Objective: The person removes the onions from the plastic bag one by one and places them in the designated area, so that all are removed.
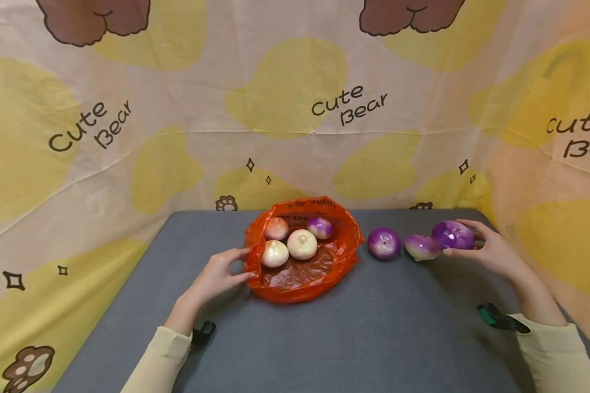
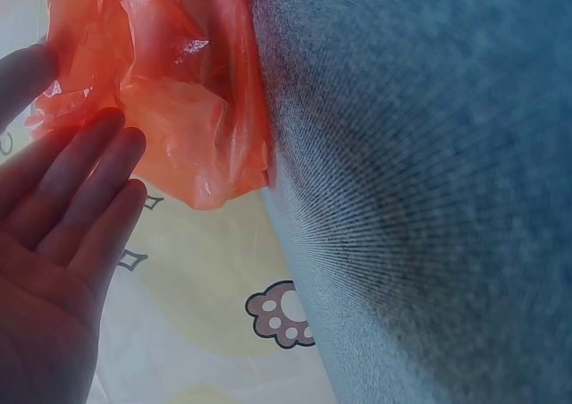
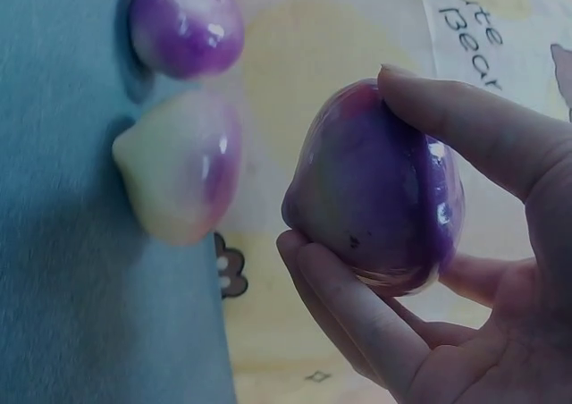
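My right hand (image 1: 491,248) holds a glossy purple onion (image 3: 375,189) between thumb and fingers, raised off the table. Just left of it lies a pale purple-and-white onion (image 1: 422,248), and beyond that a darker purple onion (image 1: 384,243). My left hand (image 1: 221,273) touches the left side of an orange plastic bag (image 1: 300,295), its fingers (image 2: 94,180) fairly straight against the film. Inside the wide-mouthed bag sit two white onions (image 1: 302,244), a pinkish onion (image 1: 276,228) and a purple-and-white onion (image 1: 320,228).
A grey table (image 1: 354,338) carries everything. Behind it hangs a patterned cloth (image 1: 285,109) printed with "Cute Bear", which also lines both sides. Dark wristbands (image 1: 503,319) sit on both wrists near the cream sleeves.
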Motion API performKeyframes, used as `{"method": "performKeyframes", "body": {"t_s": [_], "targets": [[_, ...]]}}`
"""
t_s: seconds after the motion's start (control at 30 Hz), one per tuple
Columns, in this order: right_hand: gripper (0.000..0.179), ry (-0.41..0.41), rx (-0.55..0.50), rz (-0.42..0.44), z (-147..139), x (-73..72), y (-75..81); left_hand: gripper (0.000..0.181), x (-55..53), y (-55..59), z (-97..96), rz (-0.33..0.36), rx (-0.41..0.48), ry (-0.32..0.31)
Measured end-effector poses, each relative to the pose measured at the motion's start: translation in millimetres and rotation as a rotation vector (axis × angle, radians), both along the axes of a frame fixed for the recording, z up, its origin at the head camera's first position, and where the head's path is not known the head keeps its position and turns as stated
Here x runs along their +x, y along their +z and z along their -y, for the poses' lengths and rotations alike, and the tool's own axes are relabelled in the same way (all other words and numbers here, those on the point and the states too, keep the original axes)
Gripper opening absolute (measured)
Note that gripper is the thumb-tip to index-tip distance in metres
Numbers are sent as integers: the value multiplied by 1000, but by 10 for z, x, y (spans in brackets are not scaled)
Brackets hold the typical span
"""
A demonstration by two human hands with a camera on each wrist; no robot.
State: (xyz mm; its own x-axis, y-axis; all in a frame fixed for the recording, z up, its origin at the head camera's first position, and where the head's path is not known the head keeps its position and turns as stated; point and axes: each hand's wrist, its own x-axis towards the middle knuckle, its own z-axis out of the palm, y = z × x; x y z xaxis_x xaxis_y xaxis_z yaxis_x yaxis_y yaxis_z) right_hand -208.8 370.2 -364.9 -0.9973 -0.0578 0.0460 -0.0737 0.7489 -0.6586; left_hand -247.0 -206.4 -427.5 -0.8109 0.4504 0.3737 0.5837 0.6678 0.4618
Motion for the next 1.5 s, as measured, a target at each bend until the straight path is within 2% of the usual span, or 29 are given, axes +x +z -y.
{"method": "performKeyframes", "body": {"t_s": [0.37, 0.53, 0.77, 1.03, 1.3, 1.5], "targets": [[82, -17, 20, 31, -221, -71, -150, 54, -29, -18, -4, -2, -4, -7], [84, -25, 17, 86, -303, -94, -230, 54, -32, -22, -11, -13, -4, -6], [85, -26, -49, 171, -395, -139, -356, 53, -22, -18, -9, -21, -4, -2], [85, -18, -54, 216, -454, -170, -477, 54, -11, -14, -5, -20, 0, -13], [86, -14, -21, 217, -469, -214, -606, 54, -9, -22, -6, -60, 3, -22], [86, 2, -49, 222, -430, -227, -587, 53, -10, -23, -11, -67, 8, -20]]}}
